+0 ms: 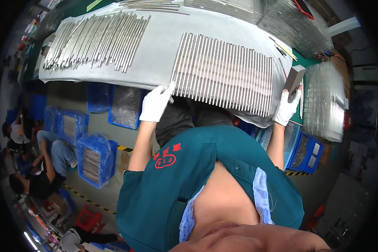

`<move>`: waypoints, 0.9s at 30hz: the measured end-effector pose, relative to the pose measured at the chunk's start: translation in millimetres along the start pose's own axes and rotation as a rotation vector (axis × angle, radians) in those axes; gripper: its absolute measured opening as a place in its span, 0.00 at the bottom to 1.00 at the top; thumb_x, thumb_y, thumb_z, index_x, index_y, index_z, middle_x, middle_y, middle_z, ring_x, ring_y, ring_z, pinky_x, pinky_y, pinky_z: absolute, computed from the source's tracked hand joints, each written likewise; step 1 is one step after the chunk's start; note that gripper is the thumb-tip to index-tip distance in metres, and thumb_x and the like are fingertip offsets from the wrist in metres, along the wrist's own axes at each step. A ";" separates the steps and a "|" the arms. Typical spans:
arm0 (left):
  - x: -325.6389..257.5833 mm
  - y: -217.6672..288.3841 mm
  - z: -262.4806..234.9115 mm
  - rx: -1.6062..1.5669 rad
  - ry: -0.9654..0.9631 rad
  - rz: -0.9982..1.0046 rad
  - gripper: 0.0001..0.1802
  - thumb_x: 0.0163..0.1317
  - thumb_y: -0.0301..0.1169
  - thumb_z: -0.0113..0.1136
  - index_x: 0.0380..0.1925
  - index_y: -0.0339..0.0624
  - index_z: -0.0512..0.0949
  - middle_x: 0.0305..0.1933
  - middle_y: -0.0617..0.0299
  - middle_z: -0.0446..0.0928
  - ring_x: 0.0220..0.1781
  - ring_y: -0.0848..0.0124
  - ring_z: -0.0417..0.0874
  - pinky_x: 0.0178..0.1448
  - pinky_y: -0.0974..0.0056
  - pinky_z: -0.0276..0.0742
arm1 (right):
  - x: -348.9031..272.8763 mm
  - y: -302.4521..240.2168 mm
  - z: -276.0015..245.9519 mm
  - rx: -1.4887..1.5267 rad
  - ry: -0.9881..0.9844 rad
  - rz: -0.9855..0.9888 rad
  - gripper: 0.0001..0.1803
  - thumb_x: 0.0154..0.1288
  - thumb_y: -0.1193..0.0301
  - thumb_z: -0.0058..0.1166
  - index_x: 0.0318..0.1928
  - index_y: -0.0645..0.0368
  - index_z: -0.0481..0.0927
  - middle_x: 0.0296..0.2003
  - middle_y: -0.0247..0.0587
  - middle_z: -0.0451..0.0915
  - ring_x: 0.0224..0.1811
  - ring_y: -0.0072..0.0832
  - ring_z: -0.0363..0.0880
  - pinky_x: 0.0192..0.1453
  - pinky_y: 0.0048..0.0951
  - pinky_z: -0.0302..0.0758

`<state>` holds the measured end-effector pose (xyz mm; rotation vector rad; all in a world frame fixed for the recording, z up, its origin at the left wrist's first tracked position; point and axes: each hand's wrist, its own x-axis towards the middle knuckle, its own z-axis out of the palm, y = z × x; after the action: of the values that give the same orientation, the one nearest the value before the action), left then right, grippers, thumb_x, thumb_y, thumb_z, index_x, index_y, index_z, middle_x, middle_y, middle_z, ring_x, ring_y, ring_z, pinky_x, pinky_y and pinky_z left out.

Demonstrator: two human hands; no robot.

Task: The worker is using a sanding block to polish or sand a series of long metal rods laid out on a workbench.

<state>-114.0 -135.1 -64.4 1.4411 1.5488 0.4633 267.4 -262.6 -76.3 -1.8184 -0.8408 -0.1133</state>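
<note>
A row of metal rods (224, 75) lies side by side on the white-covered table in front of me, their near ends close to the table edge. My left hand (157, 103), in a white glove, has its fingertips pressed together at the near end of the leftmost rod. On the other side of the row, my white-gloved right hand (287, 107) grips a grey rectangular block (296, 77), which stands up from between thumb and fingers. Part of that grip is hidden behind the block.
A looser spread of metal rods (98, 42) covers the table's left part. Clear plastic-wrapped stacks (325, 101) stand at the right. Blue bins (97, 159) sit on the floor at left, another blue bin (305, 155) at lower right. Other people sit at far left.
</note>
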 end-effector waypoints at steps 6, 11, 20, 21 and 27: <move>-17.4 -22.5 -5.1 -0.351 -0.097 -0.040 0.21 0.70 0.45 0.55 0.30 0.36 0.81 0.20 0.64 0.77 0.22 0.79 0.75 0.27 0.73 0.70 | -1.0 -48.6 10.2 0.300 -0.067 0.079 0.37 0.69 0.73 0.56 0.74 0.58 0.54 0.71 0.52 0.60 0.71 0.38 0.62 0.73 0.34 0.58; -66.6 -49.2 -11.7 -0.441 -0.145 -0.096 0.21 0.71 0.45 0.53 0.31 0.36 0.80 0.21 0.61 0.78 0.22 0.75 0.80 0.27 0.71 0.77 | 1.5 -94.0 34.6 0.171 -0.518 -0.167 0.36 0.64 0.67 0.61 0.70 0.62 0.63 0.68 0.49 0.66 0.71 0.36 0.63 0.73 0.32 0.60; -27.4 -17.1 -4.2 -0.706 -0.272 -0.173 0.20 0.71 0.49 0.51 0.46 0.43 0.74 0.33 0.65 0.76 0.21 0.81 0.72 0.24 0.74 0.72 | -4.5 -137.1 91.5 -0.291 -0.851 -0.644 0.32 0.54 0.55 0.61 0.62 0.43 0.75 0.63 0.55 0.70 0.60 0.48 0.74 0.64 0.39 0.71; -24.1 -18.2 -6.4 -0.699 -0.289 -0.180 0.19 0.71 0.48 0.51 0.45 0.43 0.75 0.28 0.68 0.73 0.18 0.83 0.66 0.20 0.75 0.65 | -5.6 -136.3 93.0 -0.366 -0.895 -0.653 0.33 0.54 0.54 0.61 0.63 0.43 0.75 0.63 0.57 0.70 0.59 0.50 0.74 0.64 0.40 0.71; -30.6 -21.3 1.7 -0.693 -0.233 -0.189 0.14 0.72 0.43 0.50 0.43 0.46 0.79 0.18 0.74 0.66 0.13 0.86 0.55 0.17 0.77 0.48 | -7.5 -131.2 88.4 -0.456 -0.907 -0.776 0.34 0.51 0.52 0.63 0.61 0.39 0.76 0.61 0.56 0.70 0.60 0.47 0.71 0.62 0.42 0.66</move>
<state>-128.6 -168.9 -70.8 0.7745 1.1574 0.6160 157.1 -168.0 -13.2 -1.8299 -2.2967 0.0458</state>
